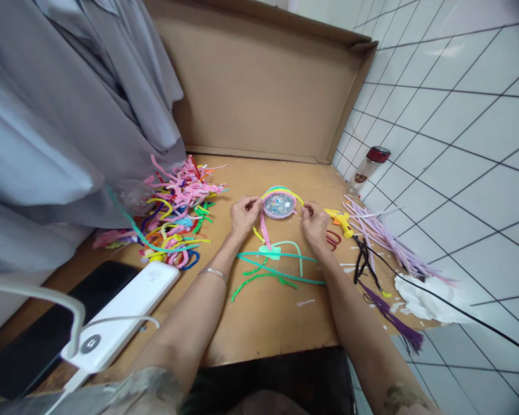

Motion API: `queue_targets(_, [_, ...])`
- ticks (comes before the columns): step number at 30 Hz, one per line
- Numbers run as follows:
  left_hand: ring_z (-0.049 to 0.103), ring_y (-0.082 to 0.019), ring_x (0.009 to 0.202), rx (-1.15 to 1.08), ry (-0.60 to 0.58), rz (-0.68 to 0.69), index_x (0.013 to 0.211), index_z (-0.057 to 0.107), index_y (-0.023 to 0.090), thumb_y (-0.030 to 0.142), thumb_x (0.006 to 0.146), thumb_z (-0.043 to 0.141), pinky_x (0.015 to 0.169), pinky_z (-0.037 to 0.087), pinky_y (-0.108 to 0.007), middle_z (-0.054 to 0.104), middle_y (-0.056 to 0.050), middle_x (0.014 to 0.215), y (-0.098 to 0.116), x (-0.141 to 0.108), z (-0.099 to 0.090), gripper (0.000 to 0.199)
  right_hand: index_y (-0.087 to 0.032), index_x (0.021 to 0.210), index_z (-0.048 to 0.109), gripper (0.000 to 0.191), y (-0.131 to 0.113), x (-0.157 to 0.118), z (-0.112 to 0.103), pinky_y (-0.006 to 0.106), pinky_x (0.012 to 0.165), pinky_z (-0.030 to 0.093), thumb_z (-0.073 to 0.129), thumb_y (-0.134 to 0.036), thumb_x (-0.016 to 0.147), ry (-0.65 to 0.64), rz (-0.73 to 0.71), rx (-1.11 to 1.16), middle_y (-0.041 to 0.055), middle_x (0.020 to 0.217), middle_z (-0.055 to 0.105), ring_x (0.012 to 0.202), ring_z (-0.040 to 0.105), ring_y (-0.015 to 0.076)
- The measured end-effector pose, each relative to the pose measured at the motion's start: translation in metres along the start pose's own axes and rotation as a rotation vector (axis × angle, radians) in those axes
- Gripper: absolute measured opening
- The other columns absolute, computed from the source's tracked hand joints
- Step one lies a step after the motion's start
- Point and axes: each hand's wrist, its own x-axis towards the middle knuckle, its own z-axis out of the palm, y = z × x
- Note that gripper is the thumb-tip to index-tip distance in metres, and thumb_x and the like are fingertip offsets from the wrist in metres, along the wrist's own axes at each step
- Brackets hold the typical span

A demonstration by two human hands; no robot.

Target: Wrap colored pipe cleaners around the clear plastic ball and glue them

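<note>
Nearest, at eight o'clock from the round disc [279, 204], a white power bank [125, 311] is lying beside a dark slab [101, 279]. Between four and five, a purple bundle [384, 311] is spreading its ends. At six, green strips [249, 280] and a teal loop [248, 255] are resting on the counter [277, 337], the loop running out of sight at the right forearm [354, 305]. Beyond these, the left hand [244, 216] is holding the disc's nine o'clock edge, its fingers pinched together there, though which strand they are gripping is too small to tell; at three, the right hand [315, 223] is clamping its fingers on the end of a yellow strip [296, 196]. These two grips are apparently keeping the strip taut along the upper rim, the left one anchoring. The disc is sitting between the hands, mid-counter, showing a shiny pale centre with blue flecks, a pink rim, a blue-green band [277, 187] arching over its top and a pink tail [264, 230] dropping toward seven. Just past three, a yellow glue gun [341, 222] is lying, presumably for easy reach; at nine, a tangled pile [181, 202] is spreading, perhaps as ready stock. Farther, a red-capped bottle [369, 170] is standing at two, and cardboard [268, 86] is rising at twelve.
</note>
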Motion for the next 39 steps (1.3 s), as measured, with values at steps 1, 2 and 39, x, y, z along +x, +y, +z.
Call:
queue_targets(1, [0.063, -0.016, 0.068, -0.003, -0.002, 0.004, 0.078, 0.076, 0.018, 0.041, 0.079, 0.066, 0.066, 0.048, -0.027, 0.073, -0.004, 0.073, 0.0, 0.0, 0.0, 0.025, -0.021, 0.087, 0.072, 0.022, 0.0, 0.0, 0.001, 0.036, 0.078, 0.054, 0.052, -0.03, 0.083, 0.0, 0.007, 0.01, 0.0097, 0.087, 0.077, 0.08, 0.069, 0.0245])
queue_targets(2, [0.063, -0.016, 0.068, -0.005, -0.005, 0.008, 0.079, 0.076, 0.018, 0.041, 0.079, 0.067, 0.066, 0.049, -0.027, 0.073, -0.005, 0.073, 0.0, 0.0, 0.0, 0.025, -0.02, 0.087, 0.072, 0.022, 0.001, 0.0, 0.001, 0.036, 0.079, 0.053, 0.052, -0.029, 0.083, -0.001, 0.016, 0.019, 0.0099, 0.087, 0.077, 0.081, 0.069, 0.0246])
queue_targets(39, [0.06, -0.014, 0.065, 0.046, -0.04, -0.049, 0.082, 0.077, 0.015, 0.041, 0.079, 0.069, 0.063, 0.045, -0.025, 0.072, -0.004, 0.071, -0.007, 0.0, 0.002, 0.028, -0.019, 0.083, 0.07, 0.018, 0.012, -0.001, 0.01, 0.036, 0.076, 0.051, 0.055, -0.028, 0.079, -0.073, 0.101, 0.011, 0.0081, 0.079, 0.074, 0.075, 0.067, 0.0247])
